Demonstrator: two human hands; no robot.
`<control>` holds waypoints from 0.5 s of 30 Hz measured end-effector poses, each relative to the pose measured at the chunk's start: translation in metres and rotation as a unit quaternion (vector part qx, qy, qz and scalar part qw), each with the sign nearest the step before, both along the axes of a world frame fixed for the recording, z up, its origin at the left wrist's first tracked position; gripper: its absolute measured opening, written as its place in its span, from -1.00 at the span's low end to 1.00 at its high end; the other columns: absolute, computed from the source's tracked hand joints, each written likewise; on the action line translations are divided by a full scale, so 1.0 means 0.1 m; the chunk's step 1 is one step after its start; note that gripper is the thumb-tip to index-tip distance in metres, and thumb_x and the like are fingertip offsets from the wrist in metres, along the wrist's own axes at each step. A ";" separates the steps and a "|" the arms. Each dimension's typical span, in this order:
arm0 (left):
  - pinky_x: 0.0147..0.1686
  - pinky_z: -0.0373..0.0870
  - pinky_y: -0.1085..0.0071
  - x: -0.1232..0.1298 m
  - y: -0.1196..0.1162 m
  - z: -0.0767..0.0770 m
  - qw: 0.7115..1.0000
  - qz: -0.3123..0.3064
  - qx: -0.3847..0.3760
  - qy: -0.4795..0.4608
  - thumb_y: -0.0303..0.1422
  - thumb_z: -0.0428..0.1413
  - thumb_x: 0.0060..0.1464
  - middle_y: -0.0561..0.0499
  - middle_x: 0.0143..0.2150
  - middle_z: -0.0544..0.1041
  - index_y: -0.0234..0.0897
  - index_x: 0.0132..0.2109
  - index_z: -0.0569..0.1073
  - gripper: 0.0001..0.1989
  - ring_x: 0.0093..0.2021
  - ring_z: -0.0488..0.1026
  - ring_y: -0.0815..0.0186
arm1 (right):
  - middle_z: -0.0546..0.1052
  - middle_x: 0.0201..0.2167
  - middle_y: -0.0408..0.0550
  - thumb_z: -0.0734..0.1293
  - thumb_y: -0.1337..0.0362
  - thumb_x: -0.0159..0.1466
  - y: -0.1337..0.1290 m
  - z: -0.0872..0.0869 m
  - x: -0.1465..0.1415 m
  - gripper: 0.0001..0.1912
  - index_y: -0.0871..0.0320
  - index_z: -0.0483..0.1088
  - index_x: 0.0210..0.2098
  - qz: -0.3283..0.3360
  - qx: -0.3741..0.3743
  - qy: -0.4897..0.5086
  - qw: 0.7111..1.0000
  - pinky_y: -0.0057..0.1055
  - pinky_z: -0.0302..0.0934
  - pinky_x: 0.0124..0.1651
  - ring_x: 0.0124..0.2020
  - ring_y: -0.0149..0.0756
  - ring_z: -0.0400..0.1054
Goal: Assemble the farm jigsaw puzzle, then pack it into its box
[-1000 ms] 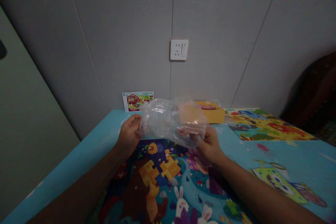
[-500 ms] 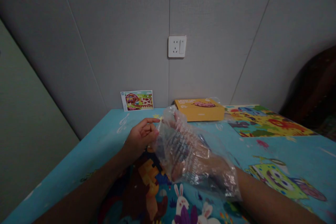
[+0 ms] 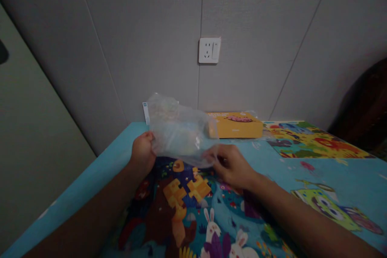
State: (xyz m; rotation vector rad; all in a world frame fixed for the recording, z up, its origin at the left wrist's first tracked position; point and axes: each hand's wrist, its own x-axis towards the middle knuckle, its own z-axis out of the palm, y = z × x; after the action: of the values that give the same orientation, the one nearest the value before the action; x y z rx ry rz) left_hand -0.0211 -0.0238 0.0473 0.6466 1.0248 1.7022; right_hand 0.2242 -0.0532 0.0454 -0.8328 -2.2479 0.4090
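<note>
A clear plastic bag [image 3: 181,133] is held up between my two hands above the table. My left hand [image 3: 143,151] is closed on its left edge. On the bag's lower right edge my right hand [image 3: 229,164] pinches the film. Through the film I make out no contents. Below lies a dark, colourful jigsaw puzzle [image 3: 205,217] with white rabbits on it. Two or more yellow-orange puzzle pieces [image 3: 198,187] show near its upper part.
An orange-yellow box [image 3: 238,125] lies at the back by the wall. To its right is a bright animal picture puzzle [image 3: 317,139]. A picture card [image 3: 145,113], mostly behind the bag, leans on the wall. A cartoon-printed blue cloth [image 3: 272,169] covers the table.
My right hand has come out of the bag and now grips its edge from outside. The bag has moved left and up, stretched between both hands. The view has shifted slightly.
</note>
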 end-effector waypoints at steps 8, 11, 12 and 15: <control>-0.55 0.36 0.49 0.01 0.06 -0.01 0.986 0.036 -0.072 -0.146 -0.61 -0.05 -0.07 0.01 -0.47 0.46 -0.29 -0.31 0.38 -0.79 -0.54 0.41 0.37 | 0.42 -0.17 0.06 0.38 0.21 0.17 -0.12 -0.03 -0.16 -0.51 0.18 0.36 0.09 0.105 -0.060 -0.193 0.974 -0.26 0.18 -0.08 -0.16 -0.17 0.29; -0.56 0.36 0.51 0.02 0.08 -0.06 0.986 0.010 -0.048 -0.159 -0.58 -0.05 -0.06 0.03 -0.50 0.46 -0.26 -0.30 0.42 -0.78 -0.55 0.40 0.38 | 0.41 -0.20 0.06 0.41 0.25 0.13 -0.12 -0.01 -0.14 -0.58 0.23 0.41 -0.02 0.084 -0.083 -0.205 0.972 -0.29 0.18 -0.13 -0.20 -0.18 0.29; -0.57 0.35 0.52 0.02 0.08 -0.07 0.985 0.003 -0.043 -0.166 -0.57 -0.05 -0.05 0.04 -0.52 0.45 -0.26 -0.30 0.43 -0.79 -0.57 0.39 0.39 | 0.41 -0.21 0.06 0.42 0.26 0.11 -0.12 0.00 -0.13 -0.60 0.24 0.42 -0.07 0.076 -0.089 -0.209 0.971 -0.30 0.19 -0.15 -0.22 -0.19 0.29; -0.62 0.30 0.53 0.01 0.09 -0.10 0.982 -0.026 -0.031 -0.187 -0.52 -0.03 0.00 0.06 -0.56 0.42 -0.25 -0.32 0.43 -0.83 -0.59 0.36 0.39 | 0.41 -0.30 -0.01 0.44 0.24 0.11 -0.16 0.04 -0.16 -0.74 0.23 0.44 -0.24 0.090 -0.093 -0.201 0.971 -0.33 0.18 -0.16 -0.23 -0.22 0.28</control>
State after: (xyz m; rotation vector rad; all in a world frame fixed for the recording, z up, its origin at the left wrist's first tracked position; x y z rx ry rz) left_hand -0.0197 -0.0145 0.0371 0.2934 0.7821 1.6601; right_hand 0.2082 -0.0687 0.0498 -0.8724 -2.7069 0.5854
